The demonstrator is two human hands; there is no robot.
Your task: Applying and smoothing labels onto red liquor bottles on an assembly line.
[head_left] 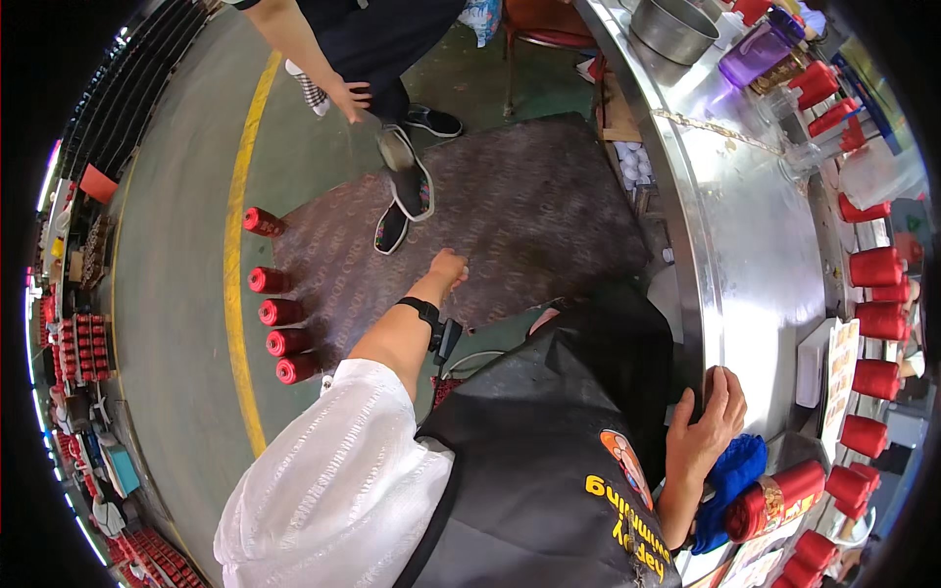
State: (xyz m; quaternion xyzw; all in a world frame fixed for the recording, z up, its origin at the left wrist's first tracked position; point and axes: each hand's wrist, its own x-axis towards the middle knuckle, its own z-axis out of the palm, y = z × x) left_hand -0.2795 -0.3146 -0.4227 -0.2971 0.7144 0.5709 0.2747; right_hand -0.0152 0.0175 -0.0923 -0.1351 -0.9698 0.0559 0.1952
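My left hand (450,269) is stretched out over the dark floor board (529,196), its fingers curled in, and no object shows in it. A black strap with a small device (438,328) is around that wrist. To its left, several red cylindrical canisters (281,312) stand in a row along the board's edge. My right hand (714,416) rests at the edge of the metal table (755,284), fingers extended and holding nothing. Beside it lie a blue cloth (735,480) and a red, gold-patterned cylinder (779,500).
Another person stands ahead, one hand (350,96) hanging loose and one shoe on the board. On the table are a metal pot (673,29), a purple bottle (760,47) and several red-topped things. A yellow line (238,235) crosses the floor. Red goods fill shelves at far left.
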